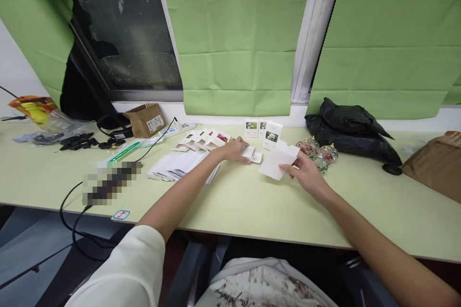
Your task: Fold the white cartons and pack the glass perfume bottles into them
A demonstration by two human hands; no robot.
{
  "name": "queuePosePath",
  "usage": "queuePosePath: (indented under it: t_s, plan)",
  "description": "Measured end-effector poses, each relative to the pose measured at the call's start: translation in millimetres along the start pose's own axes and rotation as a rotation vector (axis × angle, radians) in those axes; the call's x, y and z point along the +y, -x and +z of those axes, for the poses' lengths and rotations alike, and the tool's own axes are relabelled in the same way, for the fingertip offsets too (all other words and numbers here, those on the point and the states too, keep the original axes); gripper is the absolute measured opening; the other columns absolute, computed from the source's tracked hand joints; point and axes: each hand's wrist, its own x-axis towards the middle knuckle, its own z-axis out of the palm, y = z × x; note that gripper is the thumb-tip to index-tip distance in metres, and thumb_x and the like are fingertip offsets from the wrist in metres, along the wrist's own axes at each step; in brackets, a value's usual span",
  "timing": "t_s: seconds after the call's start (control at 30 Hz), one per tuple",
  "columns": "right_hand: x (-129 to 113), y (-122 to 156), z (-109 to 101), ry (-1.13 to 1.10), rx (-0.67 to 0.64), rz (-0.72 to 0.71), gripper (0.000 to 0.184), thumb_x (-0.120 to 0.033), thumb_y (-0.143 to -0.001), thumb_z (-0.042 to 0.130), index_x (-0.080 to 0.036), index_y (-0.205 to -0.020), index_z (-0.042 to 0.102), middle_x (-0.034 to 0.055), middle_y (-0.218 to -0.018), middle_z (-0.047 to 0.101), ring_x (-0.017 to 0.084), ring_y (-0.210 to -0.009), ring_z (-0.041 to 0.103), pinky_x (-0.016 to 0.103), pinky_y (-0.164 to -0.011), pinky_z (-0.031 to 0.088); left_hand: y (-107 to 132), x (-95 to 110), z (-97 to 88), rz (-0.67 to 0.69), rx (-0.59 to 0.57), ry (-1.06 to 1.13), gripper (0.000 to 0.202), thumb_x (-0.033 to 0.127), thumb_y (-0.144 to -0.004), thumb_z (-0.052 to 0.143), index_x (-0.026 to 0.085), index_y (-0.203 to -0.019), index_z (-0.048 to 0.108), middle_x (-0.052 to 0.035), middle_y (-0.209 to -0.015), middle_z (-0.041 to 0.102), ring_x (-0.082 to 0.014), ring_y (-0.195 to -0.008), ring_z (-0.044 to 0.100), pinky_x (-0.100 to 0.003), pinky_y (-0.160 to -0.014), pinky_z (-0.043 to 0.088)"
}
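In my right hand (306, 172), thumb and fingers pinch a flat white folding carton (277, 163) with a notched top edge, held above the table. My left hand (236, 150) is curled at the edge of a small white box (254, 155) lying on the table; its fingertips are partly hidden. Behind them stand several small white boxes with flower pictures, the nearest a white flower box (272, 135). Left of my left hand lie several picture boxes (216, 139) in a row. A stack of flat white cartons (176, 165) rests under my left forearm.
Clear round ornaments (327, 153) sit beyond my right hand. Behind them lies a black plastic bag (351, 132), with a brown carton (437, 165) at far right. On the left are an open cardboard box (146, 121), black parts (81, 141), a power strip and cables.
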Motion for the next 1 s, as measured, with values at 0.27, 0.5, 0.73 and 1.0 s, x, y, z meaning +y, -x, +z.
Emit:
queuePosePath:
  t_s: [0.27, 0.5, 0.73, 1.0]
  plan:
    - [-39, -12, 0, -0.246, 0.186, -0.109, 0.049, -0.043, -0.079, 0.087, -0.027, -0.121, 0.066, 0.0039, -0.115, 0.075, 0.022, -0.098, 0.070, 0.039, -0.079, 0.065, 66, 36, 15.9, 0.134, 0.162, 0.396, 0.078, 0.060, -0.076, 0.083, 0.025, -0.138, 0.051, -0.0113, -0.140, 0.059, -0.0304, -0.122, 0.062, -0.040, -0.094, 0.054]
    - [-67, -17, 27, -0.230, 0.113, -0.172, 0.045, -0.044, -0.079, 0.087, -0.024, -0.114, 0.068, 0.0039, -0.111, 0.076, 0.022, -0.092, 0.072, 0.039, -0.074, 0.068, 79, 50, 37.0, 0.148, 0.162, 0.430, 0.078, 0.060, -0.085, 0.076, 0.026, -0.149, 0.047, -0.0112, -0.145, 0.059, -0.0286, -0.122, 0.061, -0.039, -0.096, 0.053]
    - [-67, -47, 33, -0.251, 0.017, -0.243, 0.047, -0.044, -0.076, 0.089, -0.025, -0.112, 0.067, 0.0040, -0.110, 0.076, 0.024, -0.102, 0.071, 0.043, -0.090, 0.062, 78, 42, 33.9, 0.271, -0.134, 0.774, 0.082, 0.048, -0.084, 0.083, 0.025, -0.153, 0.046, -0.0144, -0.145, 0.061, -0.0296, -0.132, 0.059, -0.045, -0.108, 0.050]
    - [-50, -45, 35, -0.171, -0.196, -0.196, 0.048, -0.044, -0.084, 0.082, -0.024, -0.124, 0.064, 0.0062, -0.118, 0.075, 0.024, -0.104, 0.070, 0.042, -0.088, 0.060, 93, 55, 38.0, 0.165, 0.065, 0.582, 0.082, 0.051, -0.080, 0.085, 0.020, -0.148, 0.051, -0.0146, -0.143, 0.062, -0.0311, -0.124, 0.065, -0.044, -0.100, 0.057]
